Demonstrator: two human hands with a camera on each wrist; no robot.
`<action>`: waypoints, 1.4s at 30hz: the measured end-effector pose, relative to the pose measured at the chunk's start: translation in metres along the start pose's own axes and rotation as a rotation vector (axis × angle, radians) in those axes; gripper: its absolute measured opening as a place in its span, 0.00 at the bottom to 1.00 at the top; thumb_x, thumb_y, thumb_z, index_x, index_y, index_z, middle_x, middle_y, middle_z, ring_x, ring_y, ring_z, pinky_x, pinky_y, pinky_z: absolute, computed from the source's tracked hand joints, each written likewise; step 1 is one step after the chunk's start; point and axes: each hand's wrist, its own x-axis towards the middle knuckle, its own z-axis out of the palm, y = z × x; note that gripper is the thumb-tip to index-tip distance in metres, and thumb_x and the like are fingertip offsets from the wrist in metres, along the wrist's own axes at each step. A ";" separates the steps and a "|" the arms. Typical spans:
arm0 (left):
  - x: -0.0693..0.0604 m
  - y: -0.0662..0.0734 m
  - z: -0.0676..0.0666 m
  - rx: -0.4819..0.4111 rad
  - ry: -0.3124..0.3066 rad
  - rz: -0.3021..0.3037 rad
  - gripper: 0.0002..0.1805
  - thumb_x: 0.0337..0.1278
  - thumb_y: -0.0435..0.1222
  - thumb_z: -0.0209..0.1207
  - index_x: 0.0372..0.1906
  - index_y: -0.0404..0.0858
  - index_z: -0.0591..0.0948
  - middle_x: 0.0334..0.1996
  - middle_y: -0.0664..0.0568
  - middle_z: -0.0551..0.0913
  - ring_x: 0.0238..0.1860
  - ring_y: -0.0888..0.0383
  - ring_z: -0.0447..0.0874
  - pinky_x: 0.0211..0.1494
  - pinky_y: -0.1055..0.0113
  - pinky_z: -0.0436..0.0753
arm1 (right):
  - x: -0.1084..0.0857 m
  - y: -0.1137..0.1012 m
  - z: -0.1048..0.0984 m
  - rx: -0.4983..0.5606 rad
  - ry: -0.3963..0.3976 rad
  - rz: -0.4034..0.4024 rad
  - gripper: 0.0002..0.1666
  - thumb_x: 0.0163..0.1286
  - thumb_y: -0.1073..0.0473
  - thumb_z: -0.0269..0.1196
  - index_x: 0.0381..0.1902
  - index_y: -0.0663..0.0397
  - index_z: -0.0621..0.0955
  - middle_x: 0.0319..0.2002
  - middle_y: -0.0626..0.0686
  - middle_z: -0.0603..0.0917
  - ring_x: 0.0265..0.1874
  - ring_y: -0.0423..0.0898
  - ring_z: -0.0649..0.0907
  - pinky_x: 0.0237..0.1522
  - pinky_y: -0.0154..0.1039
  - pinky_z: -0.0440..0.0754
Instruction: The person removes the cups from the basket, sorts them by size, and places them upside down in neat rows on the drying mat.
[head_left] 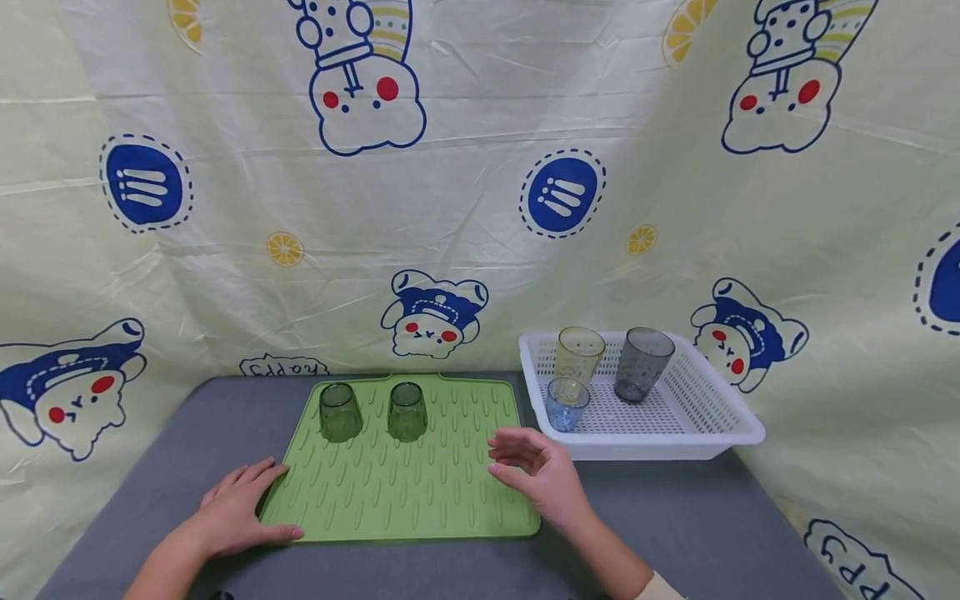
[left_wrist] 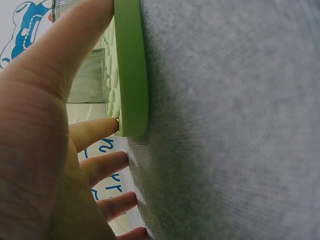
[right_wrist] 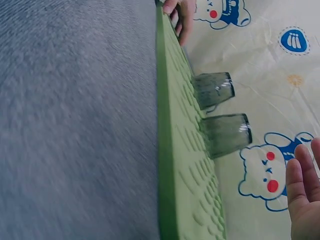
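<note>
A green ridged drying mat (head_left: 450, 500) lies on the table. Two dark green glasses stand upside down near its back edge, a left one (head_left: 341, 417) and a right one (head_left: 407, 415). My left hand (head_left: 236, 510) rests at the mat's front left corner, thumb and index fingertip touching it and the other fingers spread on the table. Above the mat's right side hovers my right hand (head_left: 543, 475), fingers slightly bent and nothing in them. In the right wrist view only some fingers of that hand (right_wrist: 302, 195) show at the right edge.
A white slotted basket (head_left: 637, 448) stands behind and right of the mat. It holds a yellowish glass (head_left: 579, 354), a small blue glass (head_left: 567, 407) and a grey glass (head_left: 643, 365). Printed cloth (head_left: 480, 183) hangs behind the grey table (head_left: 660, 517).
</note>
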 end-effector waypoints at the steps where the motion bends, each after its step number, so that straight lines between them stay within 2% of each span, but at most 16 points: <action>1: 0.000 0.000 0.000 0.001 0.003 0.001 0.58 0.39 0.69 0.71 0.72 0.36 0.72 0.72 0.30 0.68 0.68 0.20 0.62 0.59 0.20 0.66 | 0.000 -0.002 -0.003 -0.002 -0.001 -0.014 0.26 0.62 0.70 0.72 0.57 0.71 0.79 0.49 0.53 0.89 0.49 0.50 0.89 0.52 0.39 0.88; 4: 0.000 0.000 0.001 0.003 0.010 0.007 0.57 0.39 0.69 0.71 0.71 0.36 0.72 0.72 0.30 0.69 0.68 0.20 0.63 0.58 0.20 0.66 | -0.001 -0.005 -0.012 -0.004 0.012 -0.019 0.25 0.62 0.71 0.71 0.57 0.72 0.79 0.48 0.45 0.89 0.49 0.47 0.89 0.52 0.38 0.88; 13: 0.001 -0.001 0.000 0.004 0.000 0.011 0.57 0.40 0.69 0.71 0.71 0.37 0.73 0.71 0.30 0.69 0.68 0.19 0.62 0.58 0.19 0.66 | 0.000 -0.017 -0.041 -0.067 0.058 -0.047 0.25 0.63 0.73 0.71 0.58 0.72 0.79 0.47 0.43 0.90 0.48 0.45 0.89 0.51 0.35 0.87; 21: 0.000 -0.002 0.000 0.006 0.000 0.011 0.57 0.40 0.69 0.71 0.71 0.37 0.73 0.71 0.30 0.69 0.68 0.19 0.62 0.58 0.19 0.66 | 0.004 -0.025 -0.073 -0.234 0.131 -0.054 0.23 0.63 0.70 0.72 0.56 0.66 0.81 0.49 0.64 0.87 0.47 0.41 0.88 0.49 0.31 0.87; 26: 0.000 -0.001 0.000 0.008 0.005 0.014 0.57 0.40 0.69 0.71 0.71 0.37 0.73 0.71 0.30 0.69 0.68 0.20 0.63 0.58 0.19 0.66 | 0.008 -0.026 -0.094 -0.331 0.173 -0.028 0.24 0.64 0.66 0.73 0.57 0.63 0.82 0.51 0.64 0.86 0.48 0.40 0.87 0.53 0.28 0.84; 33: 0.000 -0.001 0.000 0.004 0.007 0.017 0.56 0.39 0.68 0.71 0.70 0.36 0.73 0.71 0.30 0.69 0.68 0.21 0.64 0.57 0.20 0.67 | 0.019 -0.023 -0.121 -0.428 0.213 -0.014 0.25 0.65 0.61 0.73 0.58 0.62 0.81 0.52 0.62 0.85 0.50 0.44 0.86 0.53 0.24 0.83; 39: -0.001 -0.001 -0.001 -0.002 0.007 0.018 0.56 0.39 0.68 0.71 0.70 0.36 0.74 0.71 0.30 0.70 0.67 0.22 0.65 0.57 0.20 0.67 | 0.029 -0.022 -0.138 -0.490 0.178 0.063 0.29 0.67 0.56 0.73 0.61 0.62 0.79 0.57 0.66 0.82 0.48 0.29 0.83 0.52 0.21 0.81; 40: -0.001 -0.001 -0.001 -0.002 0.007 0.019 0.56 0.39 0.68 0.71 0.70 0.36 0.74 0.71 0.30 0.70 0.67 0.21 0.64 0.57 0.20 0.67 | 0.031 -0.022 -0.141 -0.496 0.170 0.078 0.30 0.67 0.55 0.73 0.62 0.62 0.79 0.58 0.66 0.82 0.49 0.29 0.83 0.52 0.20 0.80; 42: -0.001 0.000 -0.001 -0.002 0.008 0.021 0.56 0.39 0.68 0.71 0.70 0.36 0.74 0.71 0.30 0.70 0.67 0.22 0.65 0.57 0.20 0.67 | 0.034 -0.021 -0.145 -0.514 0.154 0.107 0.32 0.67 0.52 0.73 0.64 0.62 0.78 0.59 0.66 0.82 0.52 0.37 0.84 0.51 0.20 0.80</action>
